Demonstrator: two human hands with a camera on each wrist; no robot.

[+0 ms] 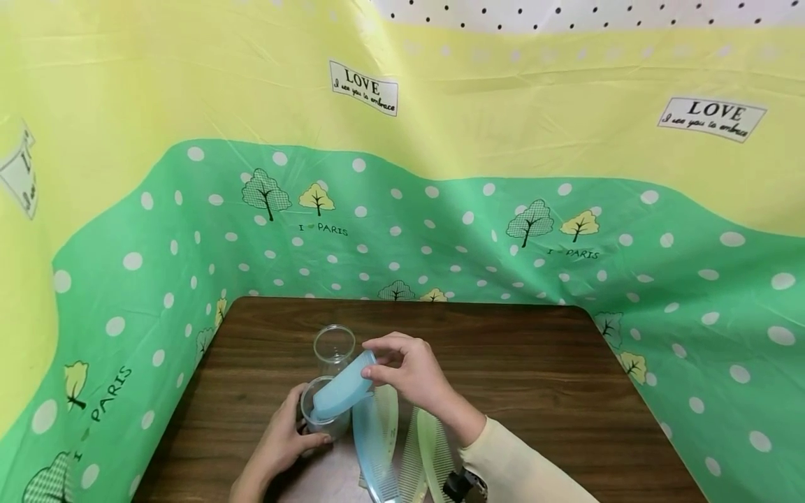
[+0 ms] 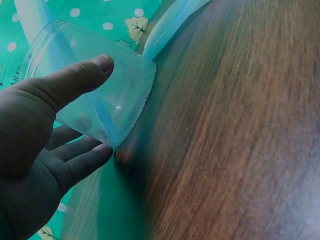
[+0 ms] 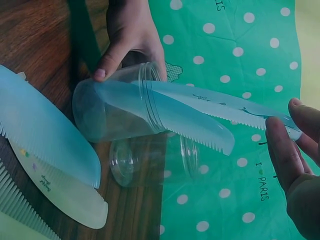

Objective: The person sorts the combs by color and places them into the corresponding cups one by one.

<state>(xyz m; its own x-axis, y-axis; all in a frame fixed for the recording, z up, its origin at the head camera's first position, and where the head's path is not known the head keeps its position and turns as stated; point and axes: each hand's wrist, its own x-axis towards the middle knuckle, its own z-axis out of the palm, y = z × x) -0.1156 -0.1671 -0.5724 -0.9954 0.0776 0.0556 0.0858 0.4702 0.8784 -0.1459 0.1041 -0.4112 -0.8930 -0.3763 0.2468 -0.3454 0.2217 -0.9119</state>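
My left hand [image 1: 279, 436] holds a clear plastic jar [image 3: 90, 117] round its side, thumb on one side and fingers on the other. Two light blue combs stand slanted in that jar. One of them, a blue comb [image 3: 210, 101] with small dark print, has its upper end pinched between the thumb and fingers of my right hand [image 1: 411, 367]. Beside it in the right wrist view, the other blue comb [image 3: 205, 127] leans out over the rim with no hand on it. In the left wrist view the jar's base is close to the tabletop.
A second clear jar [image 1: 335, 342] stands just behind the held one. Right of the jars lie a blue comb [image 1: 372, 447], a pale yellow comb [image 3: 75, 205] and green combs [image 1: 434, 447] on the brown wooden table [image 1: 534, 391]. A patterned green and yellow cloth [image 1: 465, 237] surrounds the table.
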